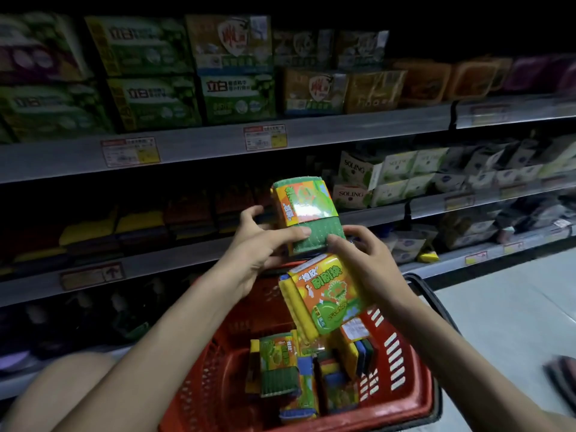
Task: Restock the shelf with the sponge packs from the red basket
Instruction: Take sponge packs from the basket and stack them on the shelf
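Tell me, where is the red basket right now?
In the head view the red basket sits low at centre, between the person's forearms, in front of the shelves, with sponge packs inside it.

Sponge pack [307, 213]: glossy plastic wrap, rough green scouring pad. Red basket [402, 363]: slotted matt plastic.

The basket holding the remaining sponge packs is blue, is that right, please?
Not quite: the head view shows the basket is red, not blue. It does hold the remaining sponge packs.
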Demonstrator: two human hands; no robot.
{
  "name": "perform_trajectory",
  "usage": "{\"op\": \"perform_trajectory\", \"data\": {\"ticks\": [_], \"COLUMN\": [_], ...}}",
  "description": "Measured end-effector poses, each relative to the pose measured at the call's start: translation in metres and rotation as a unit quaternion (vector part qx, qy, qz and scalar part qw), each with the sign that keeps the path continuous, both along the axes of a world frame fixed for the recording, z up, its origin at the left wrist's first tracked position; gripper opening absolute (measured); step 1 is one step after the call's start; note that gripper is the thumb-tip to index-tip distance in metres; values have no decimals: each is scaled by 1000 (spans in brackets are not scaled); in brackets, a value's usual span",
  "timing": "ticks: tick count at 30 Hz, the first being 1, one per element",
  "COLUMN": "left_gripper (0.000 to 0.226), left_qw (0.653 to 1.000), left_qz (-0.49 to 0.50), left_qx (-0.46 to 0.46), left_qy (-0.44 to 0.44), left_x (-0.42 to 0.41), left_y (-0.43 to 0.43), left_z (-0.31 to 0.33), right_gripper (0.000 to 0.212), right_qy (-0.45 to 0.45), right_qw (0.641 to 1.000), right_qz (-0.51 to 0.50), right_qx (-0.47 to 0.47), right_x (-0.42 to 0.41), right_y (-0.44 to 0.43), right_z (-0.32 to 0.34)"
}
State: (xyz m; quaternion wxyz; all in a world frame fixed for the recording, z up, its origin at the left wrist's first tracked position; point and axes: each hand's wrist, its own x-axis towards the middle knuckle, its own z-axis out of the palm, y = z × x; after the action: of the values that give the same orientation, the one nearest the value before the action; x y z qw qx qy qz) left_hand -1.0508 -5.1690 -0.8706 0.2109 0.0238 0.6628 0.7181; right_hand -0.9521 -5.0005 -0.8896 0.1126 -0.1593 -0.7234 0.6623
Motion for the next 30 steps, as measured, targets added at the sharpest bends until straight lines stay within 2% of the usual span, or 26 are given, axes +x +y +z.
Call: {"op": "perform_trajectory", "data": {"ticks": [3, 9, 12, 16, 19, 22, 27, 30], "left_gripper": [69, 41, 38, 53, 34, 21, 14, 20], "left_qw": [998, 995, 993, 986, 982, 977, 982, 982], "left_qz": [54, 91, 113, 160, 183, 200, 173, 166], "left_qx": [20, 30, 42, 31, 23, 25, 22, 12], "left_qy": [10, 14, 14, 32, 48, 72, 76, 86], "left_x": [2, -9, -10, -13, -14, -16, -23, -28], "left_y": [8, 14, 17, 27, 35, 43, 53, 57], "left_z": [-2, -15, -16, -15, -12, -9, -10, -10], "right_gripper": [24, 34, 45, 52, 60, 53, 51, 54], "right_qy": [11, 28, 24, 31, 32, 37, 72, 84], "right_qw": [999, 994, 992, 992, 992, 992, 991, 991], "right_qz": [2, 58, 86, 93, 104, 105, 90, 91], "right_qx": [39, 88, 94, 75, 69, 61, 62, 43], "right_x": [-1, 2, 0, -8, -18, -29, -45, -54], "right_y": [4, 16, 18, 15, 15, 20, 29, 32], "right_z": [1, 8, 7, 6, 4, 0, -2, -2]}}
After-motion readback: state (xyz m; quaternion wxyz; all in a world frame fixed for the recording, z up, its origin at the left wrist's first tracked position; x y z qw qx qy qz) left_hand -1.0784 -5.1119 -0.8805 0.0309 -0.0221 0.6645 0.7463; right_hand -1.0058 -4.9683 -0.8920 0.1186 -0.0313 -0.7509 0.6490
